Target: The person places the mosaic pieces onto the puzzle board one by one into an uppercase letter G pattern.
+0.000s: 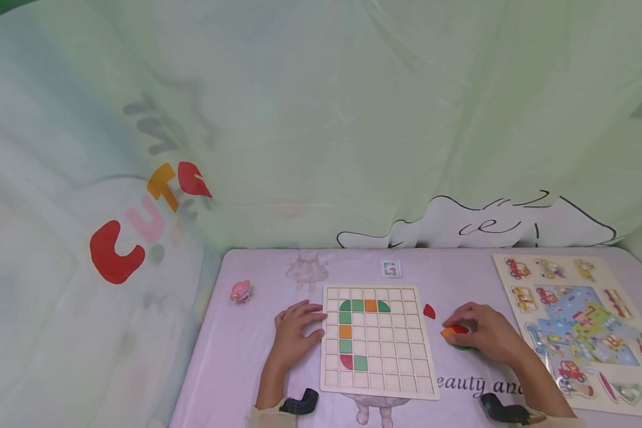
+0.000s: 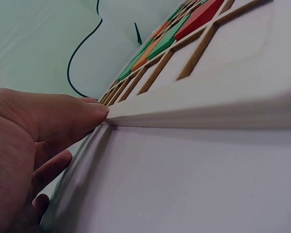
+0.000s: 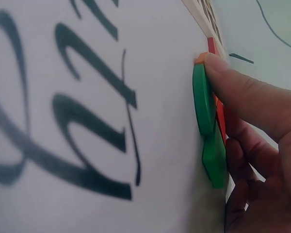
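A pale wooden grid board (image 1: pixel 390 356) lies on the table, with green, orange and red tiles forming a bent line in its cells. My left hand (image 1: pixel 298 330) rests at its left edge, fingers relaxed; in the left wrist view the thumb (image 2: pixel 82 114) touches the board's side. To the right of the board, my right hand (image 1: pixel 484 333) pinches an orange tile (image 1: pixel 446 333) between thumb and fingers. Under and beside that tile are a red piece (image 1: pixel 460 328) and green pieces (image 3: pixel 204 99), partly hidden by the hand. One red quarter-round tile (image 1: pixel 430 311) lies alone near the board's right edge.
A small pattern card (image 1: pixel 391 269) lies behind the board. The pink figurine (image 1: pixel 241 291) is at the back left. On the right, a large picture puzzle board (image 1: pixel 594 380) with vehicle pieces lies close to the right forearm. Printed curtains hang behind the table.
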`<state>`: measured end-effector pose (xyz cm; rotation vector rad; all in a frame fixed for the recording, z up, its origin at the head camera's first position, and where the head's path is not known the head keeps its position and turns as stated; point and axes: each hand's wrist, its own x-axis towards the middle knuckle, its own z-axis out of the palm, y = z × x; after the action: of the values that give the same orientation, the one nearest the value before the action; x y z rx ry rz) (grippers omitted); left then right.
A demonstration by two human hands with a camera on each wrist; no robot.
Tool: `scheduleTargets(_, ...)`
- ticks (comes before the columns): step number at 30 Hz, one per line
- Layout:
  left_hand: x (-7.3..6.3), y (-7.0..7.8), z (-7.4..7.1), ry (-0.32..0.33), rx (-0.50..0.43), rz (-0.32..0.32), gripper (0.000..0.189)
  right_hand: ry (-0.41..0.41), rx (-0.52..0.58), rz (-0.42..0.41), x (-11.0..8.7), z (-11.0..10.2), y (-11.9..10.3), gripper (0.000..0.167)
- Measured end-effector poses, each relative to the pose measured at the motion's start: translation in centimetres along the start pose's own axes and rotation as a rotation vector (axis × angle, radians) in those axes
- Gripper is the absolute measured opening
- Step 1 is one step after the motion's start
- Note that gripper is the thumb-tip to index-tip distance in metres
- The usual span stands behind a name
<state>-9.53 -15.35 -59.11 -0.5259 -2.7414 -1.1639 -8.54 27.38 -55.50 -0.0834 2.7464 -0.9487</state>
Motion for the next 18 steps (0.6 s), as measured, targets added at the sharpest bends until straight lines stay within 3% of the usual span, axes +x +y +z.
scheduleTargets(18, -0.02, -0.07, 0.09, 0.01, -0.002, 0.002, 0.031, 0.065, -0.057, -0.032, 0.06, 0.4, 0.31, 0.026)
